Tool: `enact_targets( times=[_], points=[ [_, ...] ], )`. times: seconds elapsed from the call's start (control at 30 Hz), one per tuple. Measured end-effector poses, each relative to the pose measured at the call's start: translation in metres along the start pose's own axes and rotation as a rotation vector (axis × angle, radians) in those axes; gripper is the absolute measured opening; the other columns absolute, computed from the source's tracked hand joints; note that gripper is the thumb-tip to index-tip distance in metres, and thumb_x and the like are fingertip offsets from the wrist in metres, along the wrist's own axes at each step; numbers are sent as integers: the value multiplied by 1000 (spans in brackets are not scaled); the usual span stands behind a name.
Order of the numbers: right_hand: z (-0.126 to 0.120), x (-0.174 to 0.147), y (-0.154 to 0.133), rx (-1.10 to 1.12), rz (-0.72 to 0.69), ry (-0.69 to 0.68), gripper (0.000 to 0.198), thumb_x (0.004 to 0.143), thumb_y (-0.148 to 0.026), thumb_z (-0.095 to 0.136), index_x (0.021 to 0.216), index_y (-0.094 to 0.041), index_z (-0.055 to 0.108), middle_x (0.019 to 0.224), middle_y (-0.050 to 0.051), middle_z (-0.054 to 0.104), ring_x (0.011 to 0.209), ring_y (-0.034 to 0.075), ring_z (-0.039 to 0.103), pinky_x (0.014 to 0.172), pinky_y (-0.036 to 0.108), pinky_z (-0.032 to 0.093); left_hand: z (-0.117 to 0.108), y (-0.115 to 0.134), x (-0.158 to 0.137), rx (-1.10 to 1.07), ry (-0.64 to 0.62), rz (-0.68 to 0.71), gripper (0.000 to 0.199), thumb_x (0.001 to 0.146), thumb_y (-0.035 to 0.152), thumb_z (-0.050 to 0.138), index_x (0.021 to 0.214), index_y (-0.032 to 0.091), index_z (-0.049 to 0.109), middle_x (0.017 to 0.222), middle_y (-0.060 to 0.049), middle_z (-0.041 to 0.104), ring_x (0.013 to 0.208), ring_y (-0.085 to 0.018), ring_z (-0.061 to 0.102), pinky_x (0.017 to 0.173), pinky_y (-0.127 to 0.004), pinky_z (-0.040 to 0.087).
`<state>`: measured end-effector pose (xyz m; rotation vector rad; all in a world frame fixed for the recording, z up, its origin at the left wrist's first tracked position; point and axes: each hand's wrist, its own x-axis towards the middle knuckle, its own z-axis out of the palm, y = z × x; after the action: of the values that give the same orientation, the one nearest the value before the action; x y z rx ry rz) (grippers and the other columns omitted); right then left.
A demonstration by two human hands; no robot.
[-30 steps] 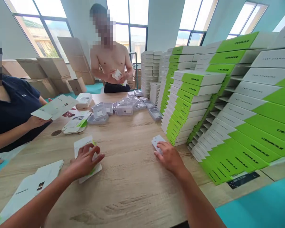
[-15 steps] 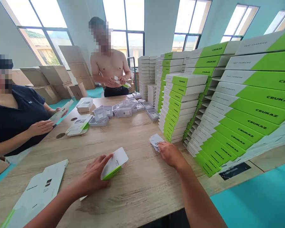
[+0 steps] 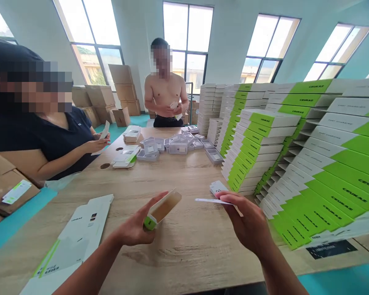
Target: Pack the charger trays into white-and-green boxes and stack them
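My left hand (image 3: 138,223) is closed around a small white and green carton (image 3: 166,209), tilted so that its open end and brown inside face me. Between the thumb and fingers of my right hand (image 3: 249,217) is a thin white card (image 3: 213,201), held nearly level and apart from the carton. Just behind that hand, a small pile of printed cards (image 3: 218,187) lies on the wooden table (image 3: 184,254). Flattened white and green cartons (image 3: 80,233) lie to the left of my left hand.
Tall stacks of white and green boxes (image 3: 322,180) line the right side. Clear plastic trays (image 3: 178,147) are heaped at the table's far middle. One person (image 3: 80,143) at left and another (image 3: 166,96) across the table hold cartons. Brown cardboard boxes (image 3: 126,90) stand behind.
My right hand has lifted a card off the pile. My left hand has turned the carton so its open end shows. The view has shifted to the left.
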<state>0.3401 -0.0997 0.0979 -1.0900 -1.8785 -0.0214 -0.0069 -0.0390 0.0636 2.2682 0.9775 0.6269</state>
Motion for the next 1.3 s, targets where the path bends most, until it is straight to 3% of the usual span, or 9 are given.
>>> enact_targets(
  times=[0.1, 0.27, 0.57, 0.7, 0.8, 0.9, 1.1, 1.2, 1.3],
  points=[
    [0, 17, -44, 82, -302, -75, 30, 99, -6, 55, 122, -24, 63, 116, 7, 77, 106, 20, 73, 93, 35, 58, 3, 2, -1, -118, -10, 39, 101, 69, 28, 67, 160, 24, 26, 164, -13, 39, 147, -35, 41, 119, -53, 37],
    [22, 44, -77, -86, -536, -220, 24, 104, -14, 49, 121, -15, 66, 111, 13, 78, 101, 23, 73, 85, 39, 58, -2, 2, -1, -126, -57, 117, 102, 67, 23, 72, 160, 24, 29, 161, -13, 43, 151, -34, 37, 125, -53, 30],
    [46, 66, -78, -35, -696, -250, 27, 99, -12, 51, 120, -14, 69, 111, 12, 80, 108, 25, 73, 93, 40, 61, -11, -17, 2, -244, -76, 146, 101, 57, 13, 57, 156, 22, 38, 160, -10, 47, 148, -34, 42, 125, -52, 30],
    [69, 73, -60, 82, -579, -245, 38, 96, -8, 53, 132, -16, 60, 121, 12, 76, 118, 26, 68, 98, 42, 57, -8, -22, 1, -363, -14, 149, 96, 58, 17, 57, 152, 25, 40, 153, -8, 54, 142, -34, 50, 121, -52, 37],
    [107, 99, -19, 150, -210, -116, 36, 98, -10, 45, 130, -22, 58, 120, 10, 74, 117, 23, 67, 99, 43, 56, -1, -28, -3, -325, 12, 46, 97, 63, 27, 74, 154, 29, 38, 158, -10, 48, 147, -36, 43, 123, -54, 33],
    [170, 145, 31, -124, 64, -417, 31, 99, -13, 45, 123, -20, 64, 122, 10, 73, 113, 21, 69, 98, 36, 56, 3, -34, -7, -246, 1, -17, 111, 61, 37, 87, 157, 28, 33, 163, -14, 41, 151, -38, 37, 124, -53, 31],
    [302, 243, 83, -329, -12, -627, 41, 97, -22, 65, 138, -17, 58, 145, 14, 59, 133, 31, 57, 110, 54, 47, 17, -53, -2, -162, 43, 52, 109, 68, 24, 83, 160, 31, 24, 159, -14, 46, 148, -35, 43, 120, -46, 41],
    [342, 287, 89, -376, -198, -734, 54, 95, -13, 64, 146, -25, 53, 164, 9, 41, 150, 33, 37, 120, 59, 33, 45, -85, 11, -146, 139, 56, 89, 79, 24, 76, 156, 34, 32, 146, -13, 60, 134, -30, 58, 110, -38, 50],
    [368, 325, 96, -411, -390, -875, 65, 89, -2, 59, 144, -37, 56, 164, -2, 43, 155, 28, 29, 123, 55, 27, 78, -120, 24, -170, 279, 62, 82, 83, 35, 78, 154, 34, 36, 136, -14, 65, 118, -29, 67, 103, -38, 55]
  ],
)
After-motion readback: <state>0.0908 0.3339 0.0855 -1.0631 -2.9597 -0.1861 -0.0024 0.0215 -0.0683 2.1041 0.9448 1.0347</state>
